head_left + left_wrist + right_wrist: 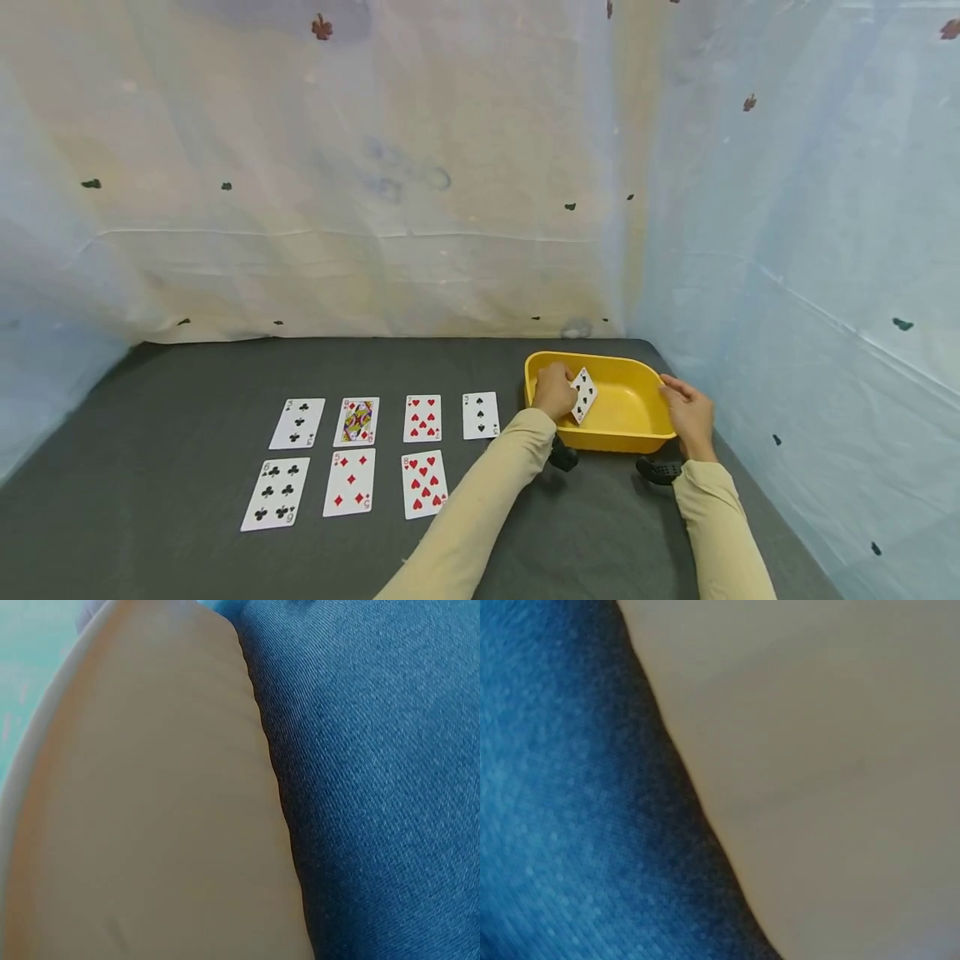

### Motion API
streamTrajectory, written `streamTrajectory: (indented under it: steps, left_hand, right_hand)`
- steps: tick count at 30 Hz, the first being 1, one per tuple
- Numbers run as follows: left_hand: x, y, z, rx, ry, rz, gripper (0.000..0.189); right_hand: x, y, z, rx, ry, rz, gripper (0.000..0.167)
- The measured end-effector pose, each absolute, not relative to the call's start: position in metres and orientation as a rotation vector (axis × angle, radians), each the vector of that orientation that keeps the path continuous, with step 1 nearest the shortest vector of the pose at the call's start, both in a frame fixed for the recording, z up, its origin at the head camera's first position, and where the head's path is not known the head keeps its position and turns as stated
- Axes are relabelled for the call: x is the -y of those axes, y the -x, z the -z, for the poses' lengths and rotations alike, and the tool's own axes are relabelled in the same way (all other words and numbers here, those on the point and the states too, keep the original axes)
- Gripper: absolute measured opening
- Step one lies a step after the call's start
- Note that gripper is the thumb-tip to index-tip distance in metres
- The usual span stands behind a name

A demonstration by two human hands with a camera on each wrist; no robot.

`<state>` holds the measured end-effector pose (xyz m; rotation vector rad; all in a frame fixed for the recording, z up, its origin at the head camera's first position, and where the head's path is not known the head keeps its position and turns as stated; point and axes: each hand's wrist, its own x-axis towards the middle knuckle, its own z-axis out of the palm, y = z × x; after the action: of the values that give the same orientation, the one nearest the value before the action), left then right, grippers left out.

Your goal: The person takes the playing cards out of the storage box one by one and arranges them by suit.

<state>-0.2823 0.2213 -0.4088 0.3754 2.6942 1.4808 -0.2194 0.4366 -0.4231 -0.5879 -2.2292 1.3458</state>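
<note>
At the right of the table, in the head view, stands a yellow plastic tray (622, 402) with raised walls. My left hand (553, 390) reaches over its left part and pinches a white playing card (583, 396) with black pips. That card is tilted, and the fingers partly cover its left edge. On the tray's right rim, my right hand (688, 417) grips the edge with thumb and fingertips. Both wrist views show only a beige sleeve (157, 787) and blue woven cloth (547, 810); neither hand appears there.
Face-up cards lie in two rows left of the tray. The back row includes a queen of diamonds (356, 421), a hearts card (422, 418) and a spades card (480, 414). A clubs card (275, 493) lies in front. Pale sheeting (450, 275) hangs behind and at the sides.
</note>
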Motion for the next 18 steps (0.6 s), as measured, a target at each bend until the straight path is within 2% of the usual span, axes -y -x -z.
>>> streamTrajectory:
  steps: [18]
  left_hand:
    - [-0.202, 0.279, 0.382, -2.569, -0.469, -1.788, 0.019]
  right_hand:
    - [-0.438, 0.223, 0.425, 2.236, 0.603, -1.321, 0.037]
